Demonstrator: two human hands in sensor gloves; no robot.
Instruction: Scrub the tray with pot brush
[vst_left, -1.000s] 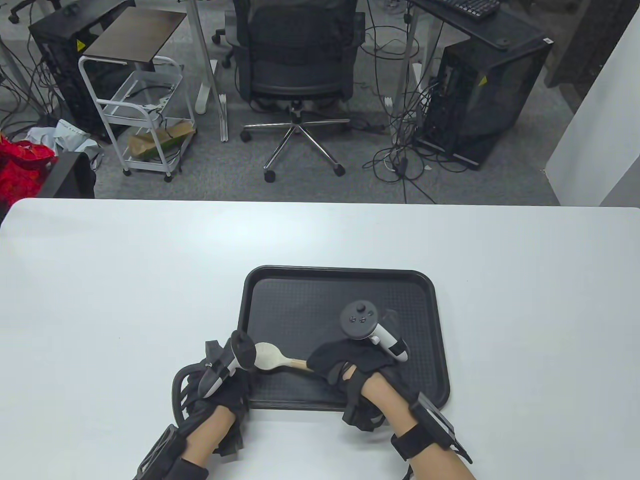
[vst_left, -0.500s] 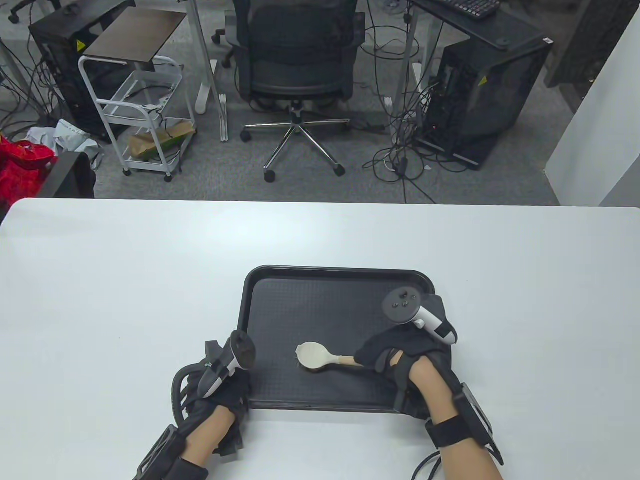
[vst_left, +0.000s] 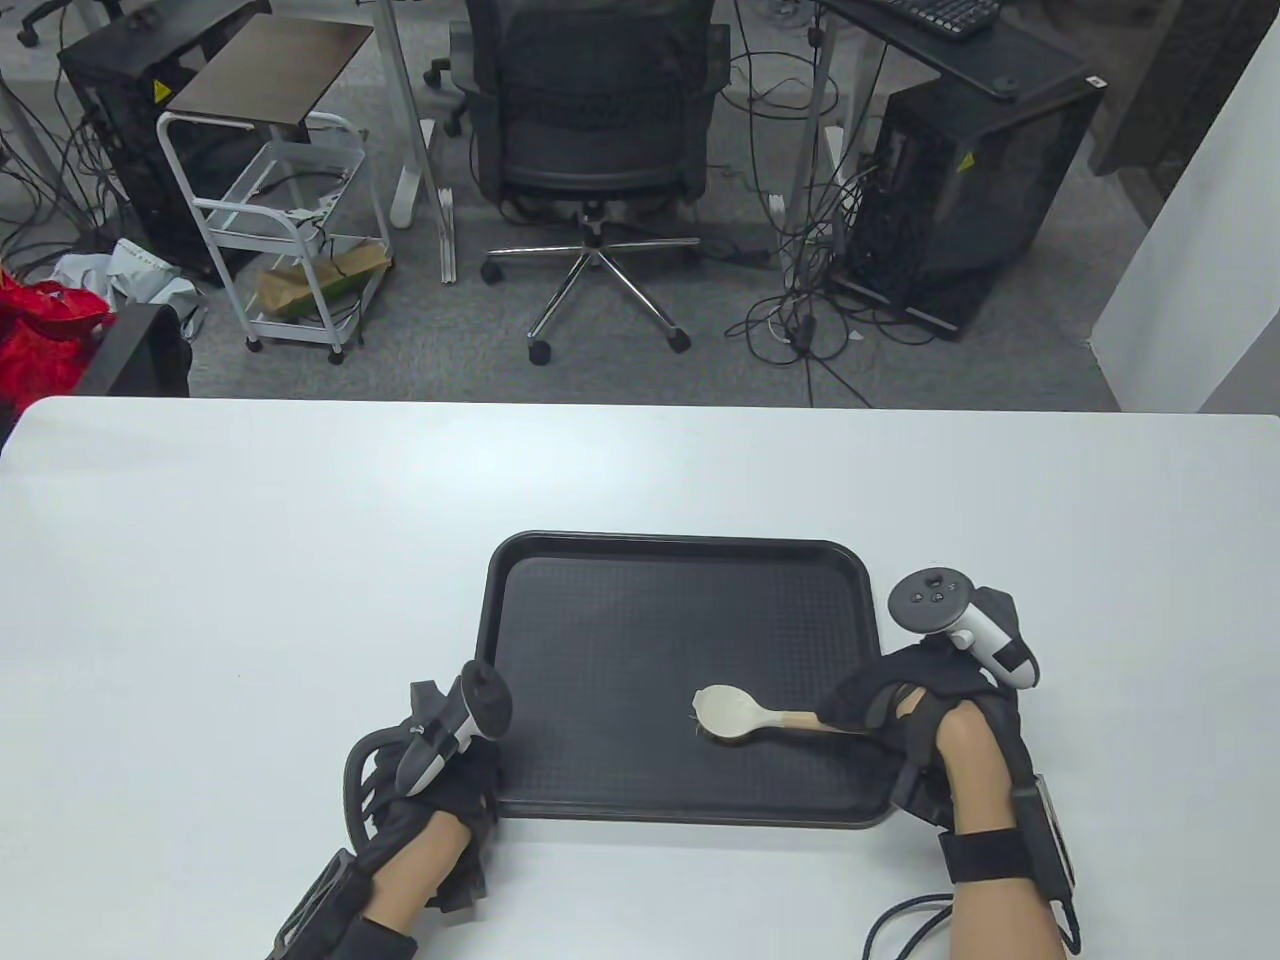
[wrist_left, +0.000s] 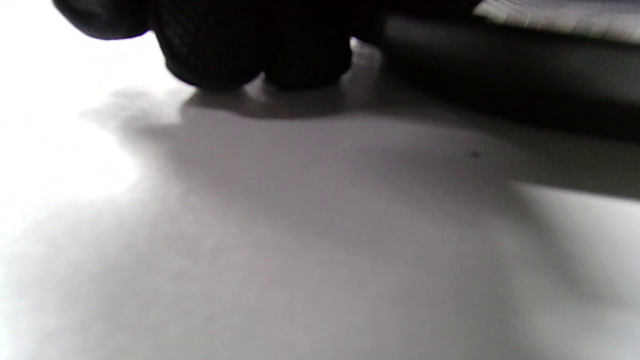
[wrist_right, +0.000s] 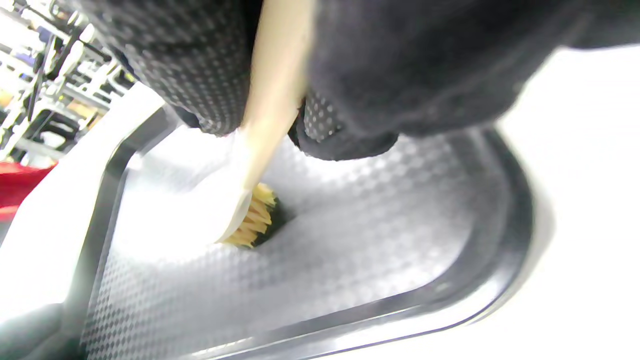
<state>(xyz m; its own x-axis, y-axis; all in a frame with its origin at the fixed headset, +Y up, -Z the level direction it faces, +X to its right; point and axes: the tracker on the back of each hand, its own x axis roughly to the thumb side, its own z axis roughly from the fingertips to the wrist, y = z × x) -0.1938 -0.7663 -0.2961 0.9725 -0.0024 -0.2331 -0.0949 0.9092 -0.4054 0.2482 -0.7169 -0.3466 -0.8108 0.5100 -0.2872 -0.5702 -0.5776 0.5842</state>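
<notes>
A black textured tray (vst_left: 600, 590) lies on the white table, near the front edge. My right hand (vst_left: 905, 705) grips the wooden handle of a pot brush (vst_left: 735, 712) at the tray's right rim. The brush's cream head lies on the tray floor, right of centre. In the right wrist view the yellow bristles of the brush (wrist_right: 252, 220) press on the tray (wrist_right: 380, 260). My left hand (vst_left: 440, 760) rests at the tray's front left corner; the tracker hides its fingers. In the left wrist view its fingertips (wrist_left: 240, 55) touch the table beside the tray's rim (wrist_left: 500, 85).
The white table (vst_left: 250, 560) spreads wide on both sides of the tray and behind it. Beyond its far edge stand an office chair (vst_left: 595, 120), a white cart (vst_left: 290, 230) and computer towers on the floor.
My right hand has dragged the brush to the right across the tray floor, from the front left part to right of centre. My left hand has stayed at the tray's corner.
</notes>
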